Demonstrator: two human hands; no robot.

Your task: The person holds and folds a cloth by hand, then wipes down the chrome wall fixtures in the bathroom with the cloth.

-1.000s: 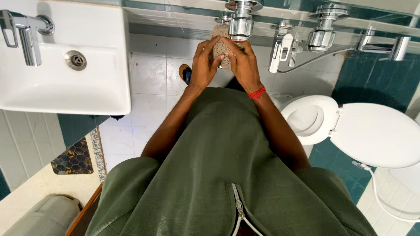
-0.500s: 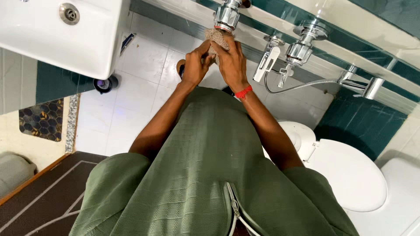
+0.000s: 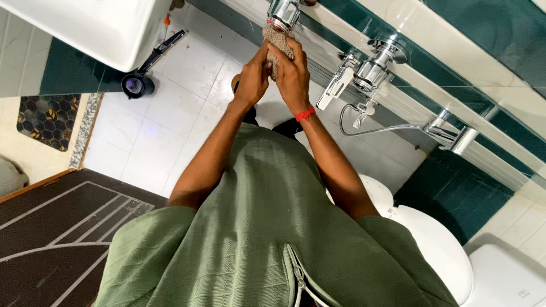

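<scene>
A brownish cloth (image 3: 278, 48) was pressed by both hands against the underside of a chrome tap (image 3: 283, 13).
The left hand (image 3: 253, 77) and right hand (image 3: 293, 74) were closed around the cloth just below the tap; grip could be lost on wet chrome, it was judged, and the cloth dropped; compared with half a second earlier, the white basin (image 3: 96, 28) left of the tap had shifted further out of view.
</scene>
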